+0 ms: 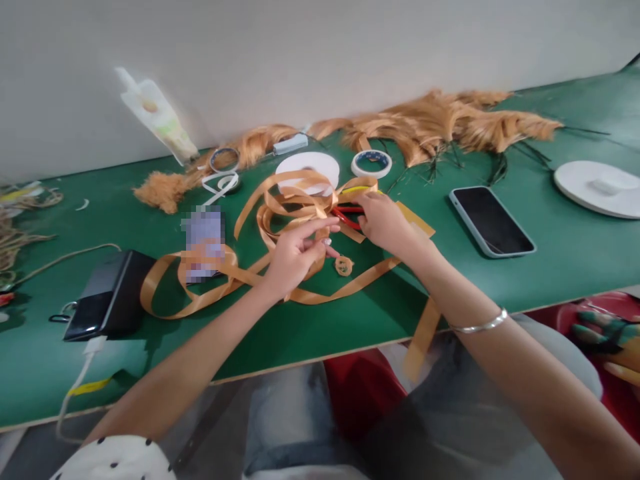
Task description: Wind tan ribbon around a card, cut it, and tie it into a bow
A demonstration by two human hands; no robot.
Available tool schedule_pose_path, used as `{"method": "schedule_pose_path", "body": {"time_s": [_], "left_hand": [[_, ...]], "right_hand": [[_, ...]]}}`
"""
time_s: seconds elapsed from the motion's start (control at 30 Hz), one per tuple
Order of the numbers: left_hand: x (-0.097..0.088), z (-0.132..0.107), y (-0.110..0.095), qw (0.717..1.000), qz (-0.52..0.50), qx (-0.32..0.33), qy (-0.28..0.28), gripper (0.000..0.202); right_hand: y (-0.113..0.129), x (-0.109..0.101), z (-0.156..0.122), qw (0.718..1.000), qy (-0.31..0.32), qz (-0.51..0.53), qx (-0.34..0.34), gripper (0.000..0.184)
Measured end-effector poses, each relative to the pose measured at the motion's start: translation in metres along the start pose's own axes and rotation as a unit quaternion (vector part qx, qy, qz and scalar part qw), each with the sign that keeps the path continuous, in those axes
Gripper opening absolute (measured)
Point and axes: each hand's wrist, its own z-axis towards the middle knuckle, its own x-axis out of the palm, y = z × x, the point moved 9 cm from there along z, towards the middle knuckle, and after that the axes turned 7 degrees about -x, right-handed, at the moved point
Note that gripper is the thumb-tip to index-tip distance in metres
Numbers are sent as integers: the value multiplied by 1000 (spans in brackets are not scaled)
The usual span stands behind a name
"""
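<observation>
My left hand (300, 253) is closed in a pinch on a folded piece of golden-orange satin ribbon (316, 265), its index finger pointing right. Right of it, my right hand (383, 219) has its fingers curled over a tool with red and yellow handles (349, 215); the working end is hidden, so I cannot tell its kind. Loops of the same ribbon pile up behind my left hand and trail across the table to both sides. A small round ribbon coil (343, 266) lies just below my fingertips. Behind the pile is a white ribbon spool (320, 167).
A phone (493, 223) and a white disc (600, 189) lie to the right. Tape rolls (371, 164) and tan fibre bundles (430, 127) line the back. A black box with a white cable (115, 293) stands left. One ribbon end (423, 340) hangs over the front edge.
</observation>
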Motion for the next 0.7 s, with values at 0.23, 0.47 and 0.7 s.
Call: {"method": "schedule_pose_path", "body": {"time_s": [0.23, 0.47, 0.7], "left_hand": [[-15, -2, 5, 998, 35, -17, -47, 13], [-45, -13, 0, 991, 17, 17, -131, 7], [-75, -14, -6, 979, -7, 25, -202, 13]], "right_hand": [[-7, 10, 30, 984, 147, -89, 47, 54], [14, -39, 27, 977, 108, -185, 24, 44], [11, -106, -12, 948, 71, -305, 63, 41]]}}
